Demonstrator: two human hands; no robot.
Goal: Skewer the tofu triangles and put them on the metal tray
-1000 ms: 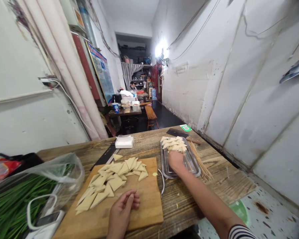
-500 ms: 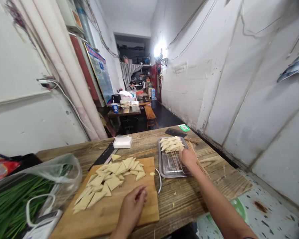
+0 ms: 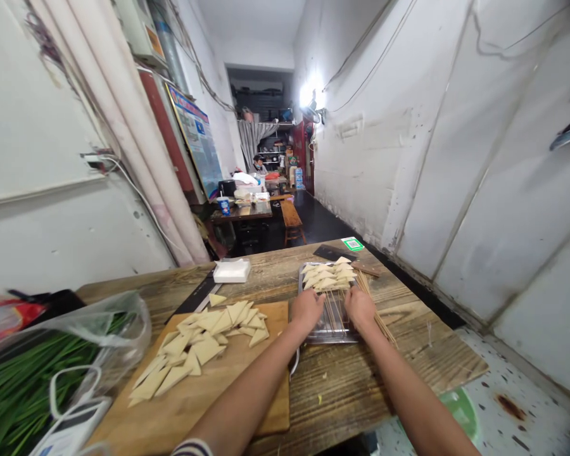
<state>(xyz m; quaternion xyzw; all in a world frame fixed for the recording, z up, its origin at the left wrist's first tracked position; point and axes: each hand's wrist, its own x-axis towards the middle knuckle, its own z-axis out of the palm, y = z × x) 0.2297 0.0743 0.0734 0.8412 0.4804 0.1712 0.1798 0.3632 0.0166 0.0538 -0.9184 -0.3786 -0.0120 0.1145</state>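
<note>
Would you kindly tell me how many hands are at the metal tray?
2: the left hand at the left side of the metal tray, and the right hand at its right side. No other hand shows there.

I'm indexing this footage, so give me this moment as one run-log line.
tray: skewered triangles on it | left hand: at tray's left side | right hand: at tray's right side | cutting board: loose triangles piled
</note>
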